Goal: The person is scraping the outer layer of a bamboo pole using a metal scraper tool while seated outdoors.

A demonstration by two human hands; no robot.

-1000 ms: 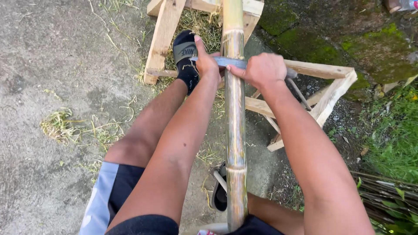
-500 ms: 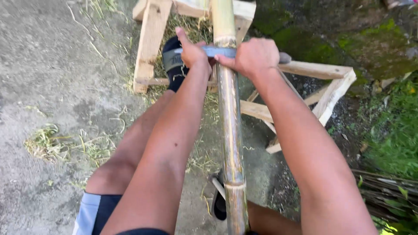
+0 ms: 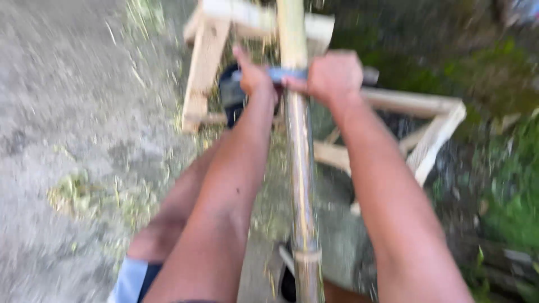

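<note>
A long bamboo pole (image 3: pixel 300 168) runs from between my legs away to a wooden frame (image 3: pixel 208 67). A flat metal blade (image 3: pixel 283 73) lies crosswise on the pole. My left hand (image 3: pixel 254 76) grips the blade's left end, left of the pole. My right hand (image 3: pixel 332 76) is closed around its right end, where a handle sticks out to the right. Both arms are stretched forward. The picture is blurred by motion.
Bare concrete ground (image 3: pixel 73 112) with scattered bamboo shavings (image 3: pixel 84 193) spreads on the left. My left foot in a black sandal (image 3: pixel 229 92) rests by the frame. More wooden slats (image 3: pixel 432 137) lie to the right, with mossy ground and grass (image 3: pixel 511 207) beyond.
Both hands and the blade have slid farther away along the pole, toward the wooden frame. The view has swung and blurred.
</note>
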